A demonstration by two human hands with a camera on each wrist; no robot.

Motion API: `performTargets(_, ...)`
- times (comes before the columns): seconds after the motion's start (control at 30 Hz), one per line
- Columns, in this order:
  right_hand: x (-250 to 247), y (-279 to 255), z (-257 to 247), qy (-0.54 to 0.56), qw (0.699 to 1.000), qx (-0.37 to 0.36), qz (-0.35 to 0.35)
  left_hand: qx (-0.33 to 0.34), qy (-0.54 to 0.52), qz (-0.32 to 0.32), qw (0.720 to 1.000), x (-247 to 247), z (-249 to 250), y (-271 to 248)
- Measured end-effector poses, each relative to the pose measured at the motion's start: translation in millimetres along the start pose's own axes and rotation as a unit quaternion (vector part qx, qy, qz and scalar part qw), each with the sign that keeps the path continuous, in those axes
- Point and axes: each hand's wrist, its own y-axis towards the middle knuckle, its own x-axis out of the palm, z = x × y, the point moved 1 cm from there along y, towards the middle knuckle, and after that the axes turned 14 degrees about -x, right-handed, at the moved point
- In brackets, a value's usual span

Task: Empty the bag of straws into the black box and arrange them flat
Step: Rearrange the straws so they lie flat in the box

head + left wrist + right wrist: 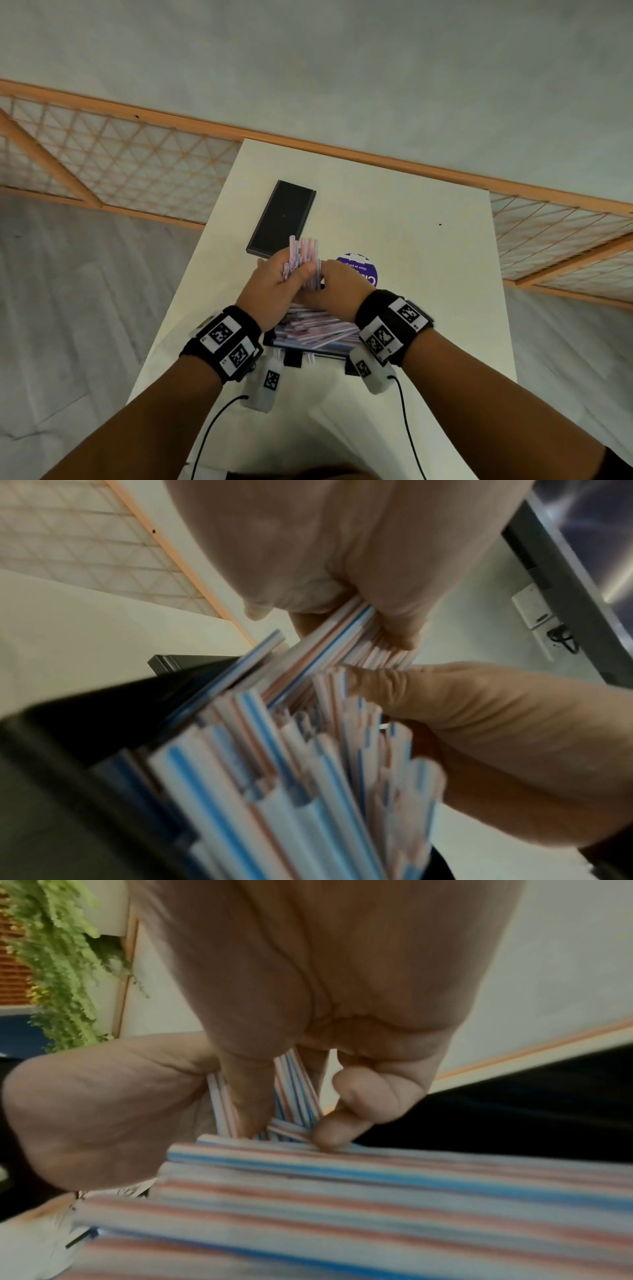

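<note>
A black box (294,356) sits at the near middle of the white table, piled with red-, blue- and white-striped straws (308,330) lying roughly flat. Above it my left hand (291,274) grips a bunch of straws (303,251) that stands nearly upright. My right hand (325,275) pinches the same bunch from the right. In the left wrist view the held straws (346,631) run between curled fingers above the box wall (85,723). The right wrist view shows my right fingers (329,1134) curled on the bunch (294,1091), over the flat straws (377,1191).
A flat black lid (282,219) lies on the table (411,246) beyond the hands. A purple and white printed piece (363,270) shows just right of the hands. Wooden lattice railings (120,161) run behind the table, and grey floor lies on both sides.
</note>
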Motion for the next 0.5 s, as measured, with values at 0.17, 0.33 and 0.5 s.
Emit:
performTargets(0.17, -6, -5, 1, 0.074, 0.995, 0.003, 0.066, 0.030, -0.050, -0.019, 0.998, -3, 9, 0)
performTargets(0.33, -18, -10, 0, 0.079, 0.991, -0.054, 0.095, 0.037, -0.088, -0.036, 0.995, -6, 13, -2)
performTargets(0.5, -36, -24, -6, 0.071, 0.987, -0.065, 0.132, 0.010, -0.097, -0.039, 0.994, -12, 5, -4)
